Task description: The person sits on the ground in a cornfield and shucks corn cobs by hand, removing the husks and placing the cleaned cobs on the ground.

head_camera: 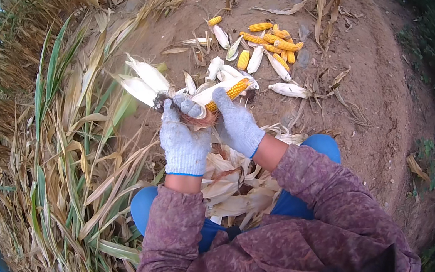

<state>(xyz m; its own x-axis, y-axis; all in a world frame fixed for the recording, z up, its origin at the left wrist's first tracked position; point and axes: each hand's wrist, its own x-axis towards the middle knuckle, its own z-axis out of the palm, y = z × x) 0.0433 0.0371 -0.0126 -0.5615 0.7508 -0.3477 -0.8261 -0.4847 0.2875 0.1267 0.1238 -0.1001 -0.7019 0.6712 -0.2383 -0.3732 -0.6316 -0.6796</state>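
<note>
My left hand (184, 141), in a white knit glove with a blue cuff edge, is closed around pale corn husk (148, 79) that flares out to the upper left. Dark matter (160, 100) clings beside its thumb, and reddish silk (198, 120) shows under its fingers. My right hand (237, 122), gloved alike, grips a partly bared ear of corn (239, 88), its thumb on the yellow kernels. White husk still covers one side of that ear. Both hands meet in front of my knees; fingers on the underside are hidden.
Bare yellow ears (281, 42) lie heaped on the soil (345, 87) ahead, with several husked ears (255, 59) among them. Loose dry husks (235, 201) pile between my knees. Cut corn stalks (76, 178) cover the left side, and green plants (432, 163) edge the right.
</note>
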